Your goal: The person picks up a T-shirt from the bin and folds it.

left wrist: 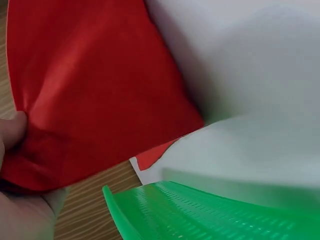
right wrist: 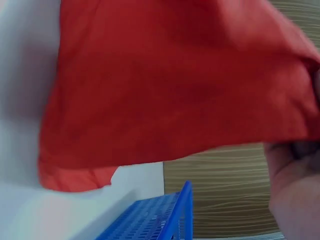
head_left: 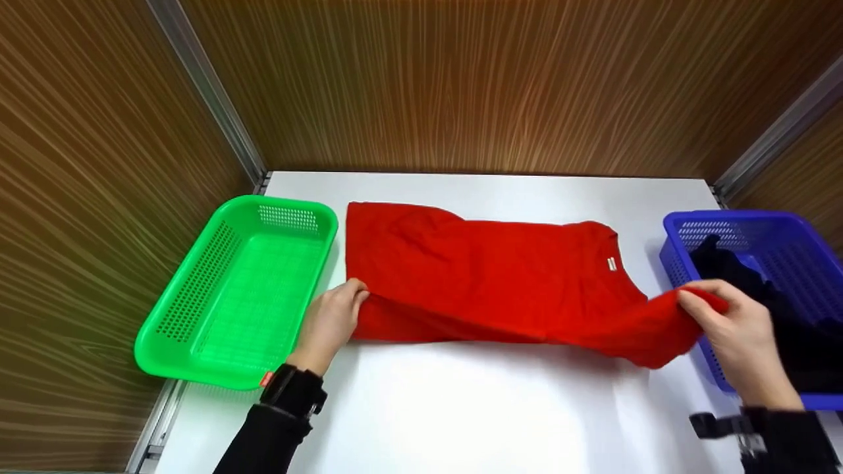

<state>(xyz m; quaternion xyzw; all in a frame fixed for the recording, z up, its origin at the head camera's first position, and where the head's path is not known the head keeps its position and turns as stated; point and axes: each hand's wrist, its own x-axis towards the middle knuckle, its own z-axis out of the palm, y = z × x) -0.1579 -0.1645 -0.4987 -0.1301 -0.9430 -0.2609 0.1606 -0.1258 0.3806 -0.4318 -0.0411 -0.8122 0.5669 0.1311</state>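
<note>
Nearest, two black sleeves over the white table [head_left: 461, 408]. Left hand [head_left: 331, 322] pinching the near left edge of the red T-shirt [head_left: 474, 276], thumb and fingers closed on the cloth just beside the green basket [head_left: 197, 309]. Right hand [head_left: 737, 322] gripping the shirt's right end, raised off the table, fabric sagging below the fingers, in front of the blue basket [head_left: 777, 230]. Between the two grips, the shirt stretched across the middle of the table, lying mostly flat, white neck label [head_left: 611, 263] towards the right. Dark clothing [head_left: 790, 316] inside the blue basket; wood-grain walls beyond. From the left wrist, only a thumb tip against bunched red cloth, green rim below. From the right wrist, the lifted cloth hanging clear above the blue rim, which the head view does not show.
</note>
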